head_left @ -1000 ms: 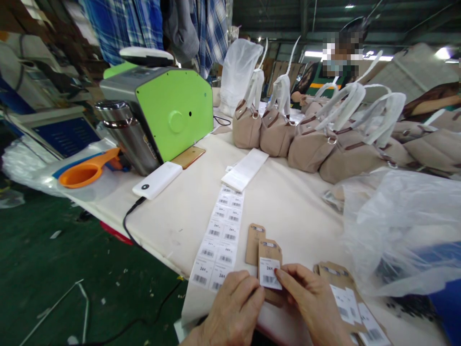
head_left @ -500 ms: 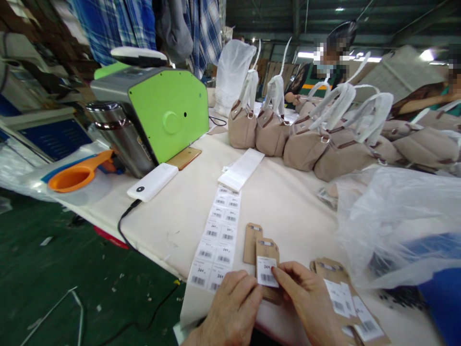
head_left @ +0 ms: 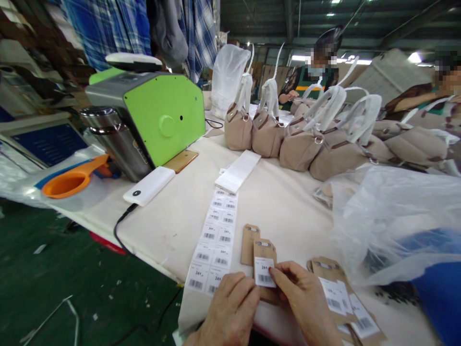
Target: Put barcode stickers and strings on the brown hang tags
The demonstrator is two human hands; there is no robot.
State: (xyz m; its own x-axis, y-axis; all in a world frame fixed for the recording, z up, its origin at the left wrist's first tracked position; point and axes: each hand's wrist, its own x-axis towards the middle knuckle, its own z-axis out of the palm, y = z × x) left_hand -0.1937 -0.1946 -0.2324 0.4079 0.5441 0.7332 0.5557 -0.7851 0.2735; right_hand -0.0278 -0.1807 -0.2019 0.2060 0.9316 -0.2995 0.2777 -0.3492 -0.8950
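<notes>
A brown cardboard hang tag (head_left: 264, 248) lies on the cloth-covered table, with a white barcode price sticker (head_left: 264, 278) on its lower part. The thumb of my right hand (head_left: 306, 302) presses the sticker's right edge, its fingers curled at the tag's side. My left hand (head_left: 230, 310) is closed, fingertips at the tag's lower left edge; its thumb is hidden. Another brown tag (head_left: 248, 240) lies partly under this one. Left of them stretches a strip of barcode stickers (head_left: 216, 233), its far end under a folded white stack (head_left: 238, 172). Stickered tags (head_left: 326, 266) are piled at right.
Several beige handbags (head_left: 266, 134) with wrapped handles stand at the back. Clear plastic (head_left: 392, 216) covers the right side. A green machine (head_left: 169, 115), steel flask (head_left: 118, 144), white power bank (head_left: 149, 186) and orange scoop (head_left: 66, 182) are at left. People work behind the bags.
The view has shifted slightly, moving the scene a little to the left. Both hands keep nearly the same place at the tag and its sticker.
</notes>
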